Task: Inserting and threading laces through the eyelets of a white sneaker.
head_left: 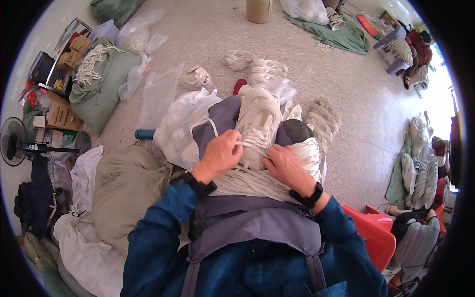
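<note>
A beige and white sneaker (258, 116) rests on my lap with its toe pointing away from me, its front partly laced. My left hand (220, 154) is closed in a pinch on a white shoelace (243, 143) at the left side of the lacing. Against the right side near the shoe's opening, my right hand (288, 166) has its fingers curled on the sneaker; whether a lace is also between them I cannot tell. A thick bundle of loose white laces (247, 184) lies across my lap, below the shoe, over a grey-purple apron (257, 218).
Several more sneakers (269, 69) lie on the floor ahead, with another pair of soles-up shapes (324, 121) to the right. A white plastic bag (180, 123) sits at my left knee. Green sacks (101, 84), a fan (14, 141) and a red stool (368, 235) surround me; other people sit at right.
</note>
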Available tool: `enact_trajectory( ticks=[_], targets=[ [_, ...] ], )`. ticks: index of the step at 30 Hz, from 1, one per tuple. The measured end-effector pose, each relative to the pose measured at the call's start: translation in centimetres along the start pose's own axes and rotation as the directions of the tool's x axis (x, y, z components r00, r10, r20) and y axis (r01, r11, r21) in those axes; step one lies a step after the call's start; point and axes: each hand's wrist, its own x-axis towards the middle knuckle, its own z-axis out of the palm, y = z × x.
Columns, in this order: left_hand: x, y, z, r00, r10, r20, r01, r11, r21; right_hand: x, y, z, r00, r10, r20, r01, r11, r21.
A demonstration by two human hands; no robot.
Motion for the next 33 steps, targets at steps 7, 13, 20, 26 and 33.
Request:
enact_trajectory(
  ticks=[7,13,20,26,33],
  targets=[
    [1.1,-0.9,0.3,1.000,0.005,0.022,-0.004,1.000,-0.025,0.0,0.9,-2.1,0.975,0.139,0.176,-0.179,0.955,0.236],
    [-0.7,1.0,-0.4,0.952,0.248,-0.180,-0.210,0.956,0.204,-5.6,0.0,-8.3,0.946,0.311,0.092,-0.192,0.308,0.932],
    [-3.2,5.7,2.4,0.978,-0.137,0.158,0.164,0.970,-0.180,-12.8,4.1,-13.5,0.880,0.449,-0.156,0.216,-0.084,0.973],
    [-3.0,5.4,4.7,0.979,-0.193,0.063,0.203,0.922,-0.330,-18.1,10.6,-18.4,0.843,0.415,-0.341,0.489,-0.331,0.807],
    [-2.8,5.5,5.5,0.960,-0.262,0.098,0.278,0.866,-0.416,-23.7,19.0,-22.0,0.641,0.628,-0.441,0.548,0.028,0.836]
  ],
)
